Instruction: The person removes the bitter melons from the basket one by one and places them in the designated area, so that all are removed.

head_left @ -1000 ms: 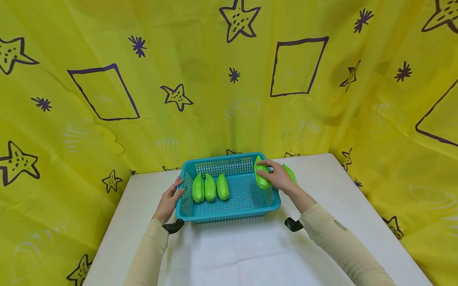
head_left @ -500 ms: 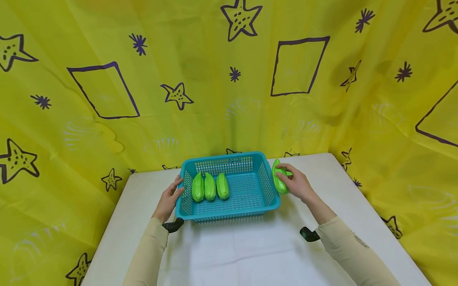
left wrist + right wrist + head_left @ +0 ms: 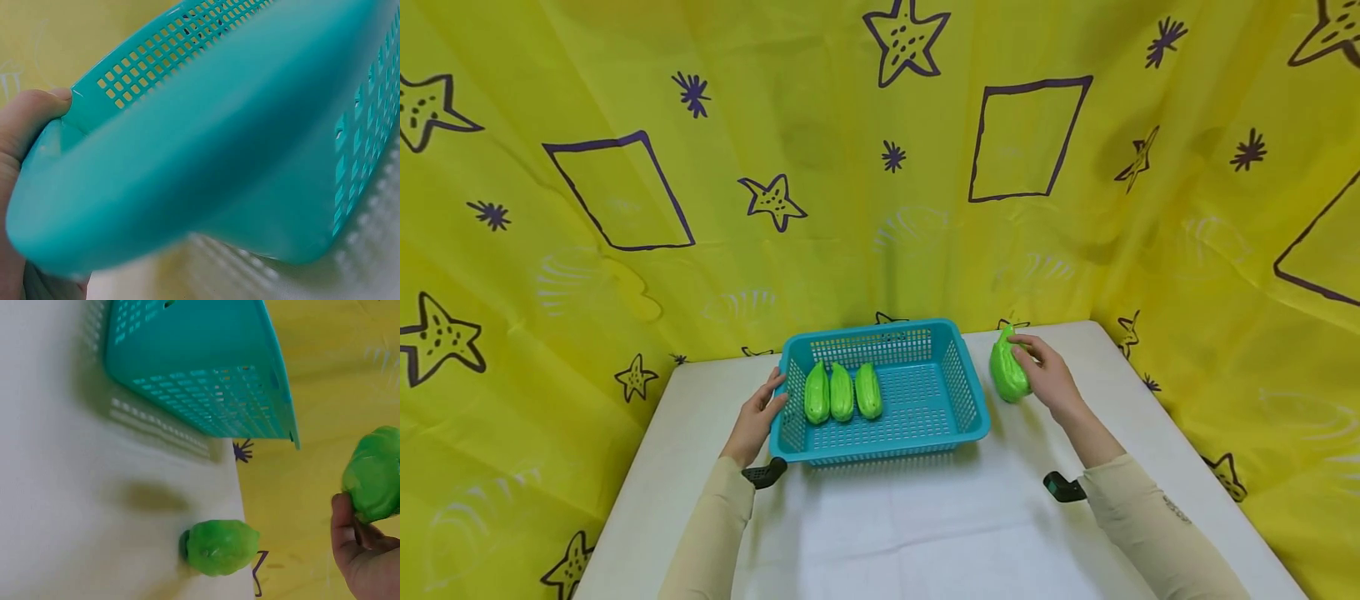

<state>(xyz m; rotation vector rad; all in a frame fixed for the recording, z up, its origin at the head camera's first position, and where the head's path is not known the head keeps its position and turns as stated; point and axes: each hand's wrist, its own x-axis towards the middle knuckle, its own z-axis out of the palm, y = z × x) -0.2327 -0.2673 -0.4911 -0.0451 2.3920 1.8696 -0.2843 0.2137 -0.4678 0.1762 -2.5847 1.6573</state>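
Observation:
My left hand (image 3: 755, 423) grips the left rim of the blue-green plastic basket (image 3: 880, 451). In the left wrist view the thumb (image 3: 37, 112) lies over the rim and the other fingers are mostly hidden. Right of the basket, my right hand (image 3: 1051, 382) pinches a green bitter gourd (image 3: 1006, 367) between thumb and fingers. The right wrist view shows this gourd (image 3: 374, 475) raised off the table, with another bitter gourd (image 3: 222, 548) lying on the tabletop. From the head view the two overlap. Three more bitter gourds (image 3: 842, 393) lie side by side in the basket's left half.
A white-covered table (image 3: 895, 525) carries the basket near its back edge. Yellow curtain (image 3: 820, 275) with star and square drawings hangs behind and at both sides. Each wrist wears a dark camera mount (image 3: 1063, 487).
My right hand has lifted the bitter gourd from the basket's right end over the rim and carried it rightward, above the gourd on the table. My left hand has stayed at the basket rim.

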